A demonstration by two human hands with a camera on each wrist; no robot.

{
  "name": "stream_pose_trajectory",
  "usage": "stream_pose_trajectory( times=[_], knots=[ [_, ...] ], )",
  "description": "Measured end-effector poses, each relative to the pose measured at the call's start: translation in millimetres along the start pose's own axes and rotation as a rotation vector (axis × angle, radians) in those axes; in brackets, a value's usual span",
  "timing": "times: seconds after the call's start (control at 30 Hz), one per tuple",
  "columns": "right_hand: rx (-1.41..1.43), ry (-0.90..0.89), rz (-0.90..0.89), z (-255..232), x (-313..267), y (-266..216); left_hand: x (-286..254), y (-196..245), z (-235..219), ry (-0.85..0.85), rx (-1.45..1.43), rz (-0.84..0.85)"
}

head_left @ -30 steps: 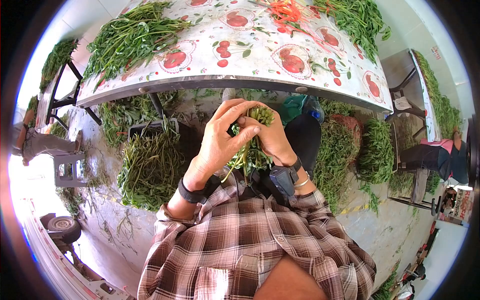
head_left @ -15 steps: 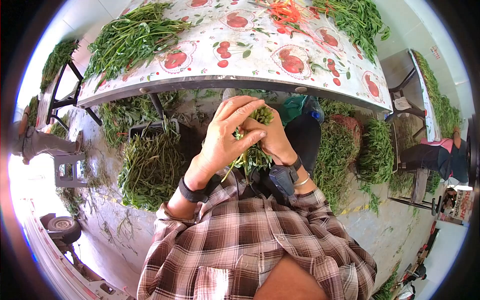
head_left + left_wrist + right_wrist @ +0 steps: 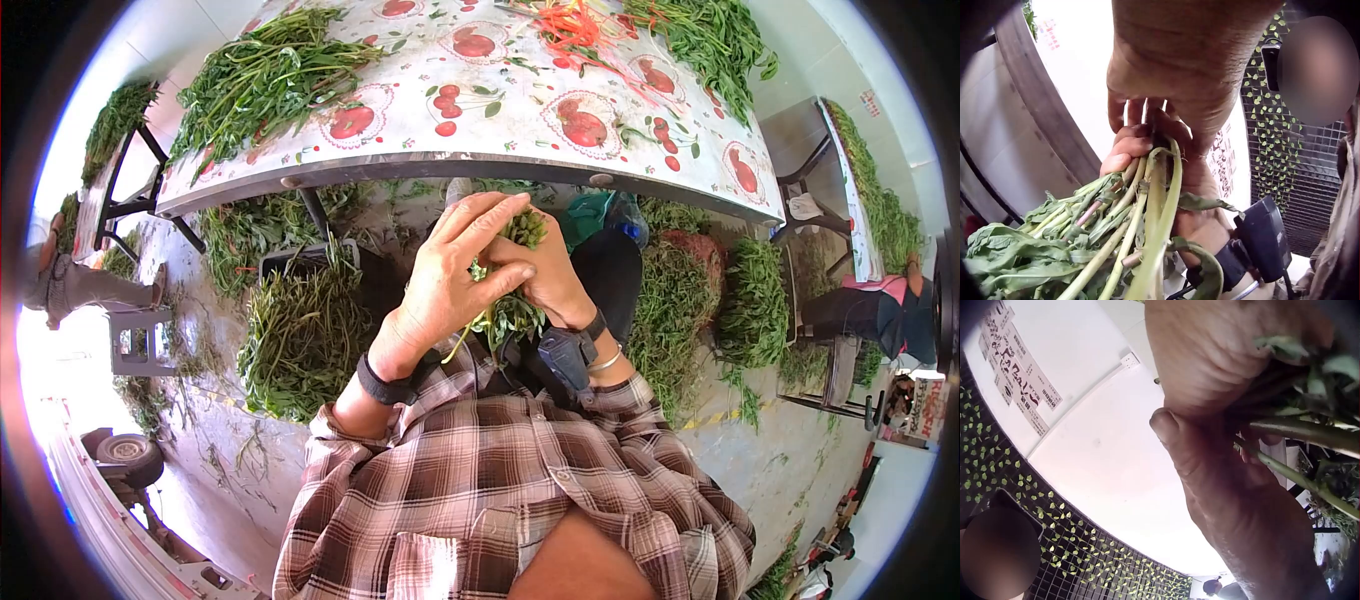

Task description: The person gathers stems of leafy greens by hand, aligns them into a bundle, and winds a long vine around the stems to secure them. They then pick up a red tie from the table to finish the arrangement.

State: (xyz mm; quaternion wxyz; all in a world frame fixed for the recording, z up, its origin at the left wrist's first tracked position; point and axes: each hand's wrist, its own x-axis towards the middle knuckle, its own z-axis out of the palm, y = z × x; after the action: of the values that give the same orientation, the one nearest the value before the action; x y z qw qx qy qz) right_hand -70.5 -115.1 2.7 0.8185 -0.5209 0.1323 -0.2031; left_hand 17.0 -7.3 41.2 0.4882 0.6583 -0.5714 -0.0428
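Observation:
Curled round a bunch of leafy green stems, the right hand (image 3: 556, 280) grips it in front of the chest. Cut ends (image 3: 525, 230) of the bunch stick up between the hands. The left hand (image 3: 445, 275) leans over it, fingers nearly straight and touching the ends, its thumb against the right hand. In the left wrist view, the left hand (image 3: 1175, 69) is above and the right hand's fingers (image 3: 1125, 150) wrap the stems (image 3: 1147, 212), leaves hanging below. Stems (image 3: 1304, 434) pass beneath the right hand (image 3: 1210, 359) in the right wrist view; some fingers are hidden.
Ahead is a cherry-patterned table (image 3: 480, 110) with greens (image 3: 265, 85) at left and red ties (image 3: 570, 25). A crate (image 3: 305, 258) and heaped greens (image 3: 305, 340) lie left, more greens (image 3: 755, 305) right. People stand at both sides.
The left hand has shifted slightly right and down over the bunch, its fingers straighter and closer to the ends. The right hand keeps its grip, nearly unmoved.

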Motion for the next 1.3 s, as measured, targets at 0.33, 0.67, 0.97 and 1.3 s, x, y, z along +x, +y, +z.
stream_pose_trajectory(
  times=[0.33, 0.67, 0.97, 1.3],
  knots=[
    [-0.263, -0.137, -0.292, -9.3, 0.0, 13.4, 3.1, -3.8, 0.4, -0.056, 0.166, 0.129],
    [-0.342, -0.156, -0.331, -6.5, 1.1, 15.2, 4.6, -4.4, -1.4, -0.028, 0.386, 0.202],
    [-0.276, -0.073, -0.134, -4.8, 0.9, 1.0, 6.3, 5.2, -2.7, -0.021, 0.089, 0.027],
    [-0.437, -0.142, -0.373, -8.4, -0.6, 10.0, 3.0, -0.5, 1.7, -0.031, 0.247, 0.173]
  ],
)
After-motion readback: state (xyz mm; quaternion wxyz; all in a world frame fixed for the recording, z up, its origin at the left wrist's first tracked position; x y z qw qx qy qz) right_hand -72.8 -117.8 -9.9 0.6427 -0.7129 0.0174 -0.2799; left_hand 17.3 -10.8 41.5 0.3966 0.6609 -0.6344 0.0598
